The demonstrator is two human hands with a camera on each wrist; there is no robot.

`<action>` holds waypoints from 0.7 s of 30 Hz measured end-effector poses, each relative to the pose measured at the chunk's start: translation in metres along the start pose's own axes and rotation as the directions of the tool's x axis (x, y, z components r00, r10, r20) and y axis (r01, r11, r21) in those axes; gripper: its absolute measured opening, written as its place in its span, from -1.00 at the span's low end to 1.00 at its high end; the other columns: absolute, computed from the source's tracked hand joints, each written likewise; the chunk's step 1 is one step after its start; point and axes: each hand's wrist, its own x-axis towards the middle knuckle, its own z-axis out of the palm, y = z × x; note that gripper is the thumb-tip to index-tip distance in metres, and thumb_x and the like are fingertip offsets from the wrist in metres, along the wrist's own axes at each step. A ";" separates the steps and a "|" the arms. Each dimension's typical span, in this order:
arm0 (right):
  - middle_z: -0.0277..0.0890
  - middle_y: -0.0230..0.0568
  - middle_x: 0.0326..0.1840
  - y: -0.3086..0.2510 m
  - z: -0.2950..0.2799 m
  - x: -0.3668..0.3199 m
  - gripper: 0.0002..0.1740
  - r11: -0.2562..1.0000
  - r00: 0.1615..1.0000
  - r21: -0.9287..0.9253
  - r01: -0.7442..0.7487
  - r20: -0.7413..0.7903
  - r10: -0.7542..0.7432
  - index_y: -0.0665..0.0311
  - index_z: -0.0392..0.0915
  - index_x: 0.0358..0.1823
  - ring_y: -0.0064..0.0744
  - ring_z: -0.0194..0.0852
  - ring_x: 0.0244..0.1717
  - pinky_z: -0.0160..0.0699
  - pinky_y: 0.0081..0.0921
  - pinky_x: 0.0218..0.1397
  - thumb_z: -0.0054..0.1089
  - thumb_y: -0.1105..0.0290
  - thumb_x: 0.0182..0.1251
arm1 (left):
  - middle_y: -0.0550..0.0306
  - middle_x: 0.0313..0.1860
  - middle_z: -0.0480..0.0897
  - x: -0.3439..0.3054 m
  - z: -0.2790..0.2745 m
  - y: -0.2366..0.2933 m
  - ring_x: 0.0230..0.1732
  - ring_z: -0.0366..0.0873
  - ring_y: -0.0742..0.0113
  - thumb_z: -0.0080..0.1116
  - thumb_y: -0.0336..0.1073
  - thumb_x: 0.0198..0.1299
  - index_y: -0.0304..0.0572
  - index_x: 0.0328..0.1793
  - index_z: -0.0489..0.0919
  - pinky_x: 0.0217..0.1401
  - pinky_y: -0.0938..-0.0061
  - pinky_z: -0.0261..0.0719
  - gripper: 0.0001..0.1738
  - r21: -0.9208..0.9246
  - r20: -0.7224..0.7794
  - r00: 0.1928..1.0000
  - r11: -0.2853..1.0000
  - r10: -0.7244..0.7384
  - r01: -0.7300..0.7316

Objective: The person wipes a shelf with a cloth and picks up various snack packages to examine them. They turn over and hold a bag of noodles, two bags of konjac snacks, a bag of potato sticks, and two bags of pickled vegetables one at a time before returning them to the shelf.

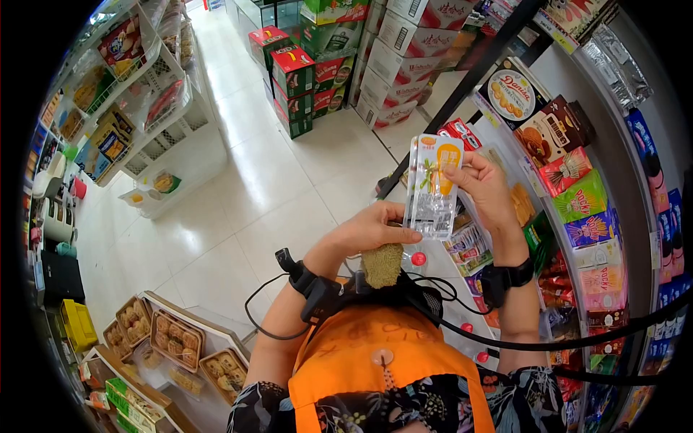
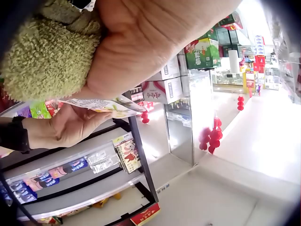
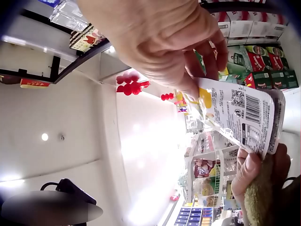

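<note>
In the head view, a couple of flat snack packs (image 1: 433, 189) with white and yellow labels overlap one another in front of the chest. My left hand (image 1: 369, 228) pinches their lower left edge between thumb and fingers. A fuzzy olive-green cloth (image 1: 382, 265) hangs from the same hand, and it shows large in the left wrist view (image 2: 49, 59). The upper right side of the packs is pinched by my right hand (image 1: 485, 191). Printed text and a barcode on the packs (image 3: 241, 110) face the right wrist camera.
Shelves of boxed and bagged snacks (image 1: 588, 195) stand close on the right. Stacked cartons (image 1: 393, 68) are ahead, and a white rack (image 1: 170, 130) is at the left. Trays of baked goods (image 1: 177, 339) lie at the lower left. Black cables (image 1: 621, 335) cross beside the right arm.
</note>
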 end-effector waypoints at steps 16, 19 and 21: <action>0.67 -0.18 -0.25 0.002 -0.001 0.003 -0.72 0.996 0.995 -0.056 0.066 -0.067 -0.070 0.40 0.55 -0.04 -0.64 0.58 -0.25 0.50 -0.70 -0.14 0.29 0.46 0.24 | 0.16 -0.01 0.64 0.006 -0.001 -0.006 -0.06 0.54 0.54 0.13 -0.44 0.23 -0.34 0.22 0.47 0.05 0.61 0.49 -0.59 -0.018 -0.020 0.999 0.999 0.045 -0.046; 0.67 -0.21 -0.27 0.001 0.001 0.001 -0.74 0.994 0.993 -0.071 0.082 -0.075 -0.087 0.40 0.55 -0.07 -0.67 0.56 -0.26 0.49 -0.71 -0.15 0.29 0.46 0.24 | 0.14 0.02 0.63 0.008 0.001 -0.006 -0.02 0.53 0.51 0.14 -0.42 0.23 -0.34 0.23 0.46 0.10 0.59 0.47 -0.58 -0.017 -0.044 0.993 0.994 0.108 -0.108; 0.67 -0.22 -0.28 0.003 0.003 0.000 -0.75 0.992 0.992 -0.083 0.093 -0.081 -0.100 0.40 0.55 -0.08 -0.68 0.56 -0.27 0.48 -0.72 -0.16 0.29 0.46 0.24 | 0.14 0.01 0.63 0.012 -0.001 -0.008 -0.03 0.53 0.52 0.15 -0.40 0.24 -0.33 0.20 0.48 0.09 0.58 0.47 -0.61 -0.050 -0.061 0.993 0.993 0.104 -0.107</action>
